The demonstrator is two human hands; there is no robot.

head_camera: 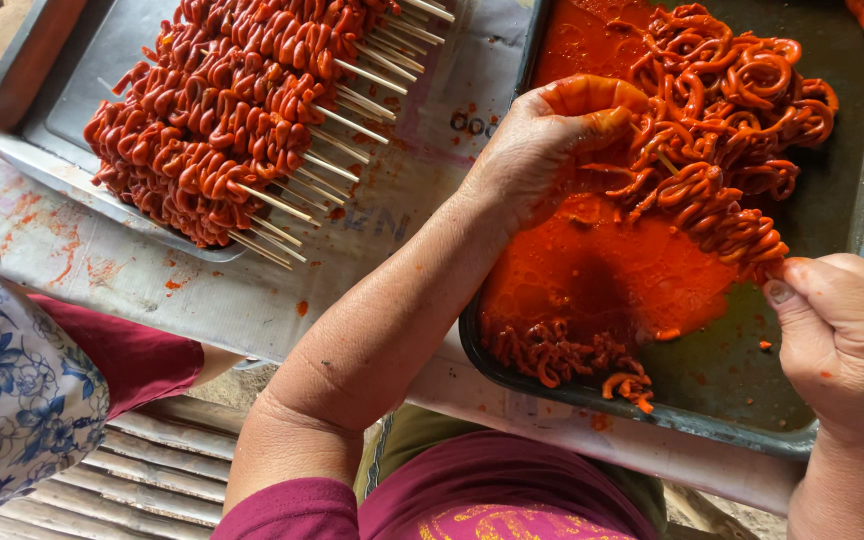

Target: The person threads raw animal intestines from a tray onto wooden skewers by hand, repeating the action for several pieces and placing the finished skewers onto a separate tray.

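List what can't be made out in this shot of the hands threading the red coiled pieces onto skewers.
- Right hand: head view; wrist side cut off by the right and bottom edges.
- Stick in the skewer being filled: covered by coiled pieces, only a short bit shows.
- Left hand: fingertips hidden among the coils.
- Dark tray: far end cut off by the top edge.
- Metal tray of finished skewers: top cut off.

Both hands (552,140) (842,340) on red coiled meat (722,100) in dark tray (852,180).
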